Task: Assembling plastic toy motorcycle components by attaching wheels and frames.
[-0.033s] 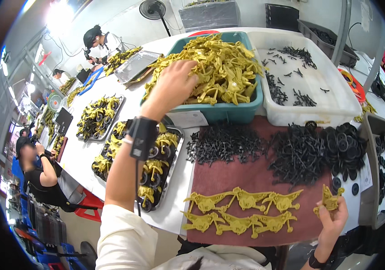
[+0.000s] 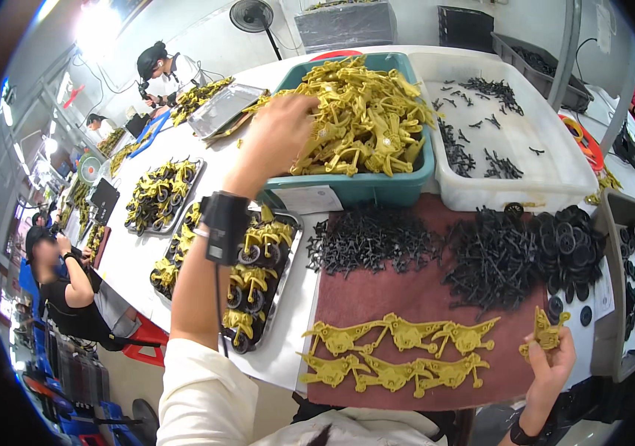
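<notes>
My left hand (image 2: 279, 137) is at the left side of a heap of yellow plastic parts (image 2: 369, 111) in a teal bin (image 2: 399, 187). Its fingers bend down by the parts and their tips are hidden, so whether they grip one is unclear. At the lower right, my right hand (image 2: 553, 364) pinches a single yellow plastic part (image 2: 546, 332) upright above the cloth's right edge. Two rows of similar yellow parts (image 2: 406, 332) lie on the maroon cloth (image 2: 399, 293) in front of me.
Behind the cloth lie piles of small black parts (image 2: 373, 239), black forked pieces (image 2: 488, 260) and black wheels (image 2: 566, 241). A white tub (image 2: 510, 195) with black bits stands beyond. Trays of yellow-and-black assemblies (image 2: 247, 297) sit left. A grey crate (image 2: 611, 349) borders the right; co-workers (image 2: 72, 290) sit left.
My left hand has drawn slightly left and toward me over the bin's edge. My right hand still pinches the yellow part, nearly in the same place.
</notes>
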`<state>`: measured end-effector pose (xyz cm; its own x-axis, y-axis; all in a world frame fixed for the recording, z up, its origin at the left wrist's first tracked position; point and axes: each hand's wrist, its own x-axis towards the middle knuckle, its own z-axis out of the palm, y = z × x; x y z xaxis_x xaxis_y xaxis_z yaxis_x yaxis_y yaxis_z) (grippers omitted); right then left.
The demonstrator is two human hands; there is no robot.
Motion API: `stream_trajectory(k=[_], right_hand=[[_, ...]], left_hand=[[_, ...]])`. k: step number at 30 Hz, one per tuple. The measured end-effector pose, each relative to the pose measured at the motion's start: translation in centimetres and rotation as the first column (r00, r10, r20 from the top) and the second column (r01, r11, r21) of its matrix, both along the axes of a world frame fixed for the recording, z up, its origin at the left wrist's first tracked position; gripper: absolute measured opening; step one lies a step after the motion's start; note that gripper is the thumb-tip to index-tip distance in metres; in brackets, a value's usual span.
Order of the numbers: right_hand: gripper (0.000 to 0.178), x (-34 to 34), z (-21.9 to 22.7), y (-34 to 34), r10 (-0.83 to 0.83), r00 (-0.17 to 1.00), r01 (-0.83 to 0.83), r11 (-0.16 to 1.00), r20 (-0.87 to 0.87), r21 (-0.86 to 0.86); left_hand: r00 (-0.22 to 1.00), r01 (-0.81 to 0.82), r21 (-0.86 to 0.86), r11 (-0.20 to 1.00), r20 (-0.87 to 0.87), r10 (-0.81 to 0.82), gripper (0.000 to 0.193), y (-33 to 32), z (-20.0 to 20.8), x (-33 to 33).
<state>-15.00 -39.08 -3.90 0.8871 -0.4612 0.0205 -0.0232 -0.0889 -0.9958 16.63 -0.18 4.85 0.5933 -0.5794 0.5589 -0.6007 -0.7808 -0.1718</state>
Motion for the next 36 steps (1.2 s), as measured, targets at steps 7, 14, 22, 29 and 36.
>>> stream_trajectory(k=[7, 14, 22, 29, 36], right_hand=[[0.02, 2.3, 0.5, 0.1, 0.024, 0.999, -0.023, 1.0, 0.037, -0.018], [0.02, 3.1, -0.2, -1.0, 0.0, 1.0, -0.001, 0.999, -0.012, -0.039], [0.021, 2.2, -0.1, -1.1, 0.019, 1.0, -0.019, 0.999, 0.009, -0.043], [0.049, 1.8, 0.5, 0.2, 0.016, 0.994, -0.023, 0.998, 0.111, 0.064], [0.05, 1.3, 0.9, 1.7, 0.194, 0.966, -0.233, 0.94, 0.17, 0.25]], left_hand=[[0.921, -0.383, -0.174, 0.907, -0.153, 0.359, 0.038, 8.9, 1.1, 6.4], [0.832, -0.487, -0.037, 0.872, -0.322, 0.451, 0.039, 7.7, 2.2, 7.0], [0.929, -0.333, -0.542, 0.772, -0.328, 0.17, 0.023, 9.6, 3.6, 2.8], [0.897, -0.275, -0.653, 0.706, -0.438, -0.056, 0.036, 4.7, 4.7, -7.0], [0.716, -0.326, -0.574, 0.751, -0.669, -0.2, 0.034, 1.6, 2.4, -16.0]])
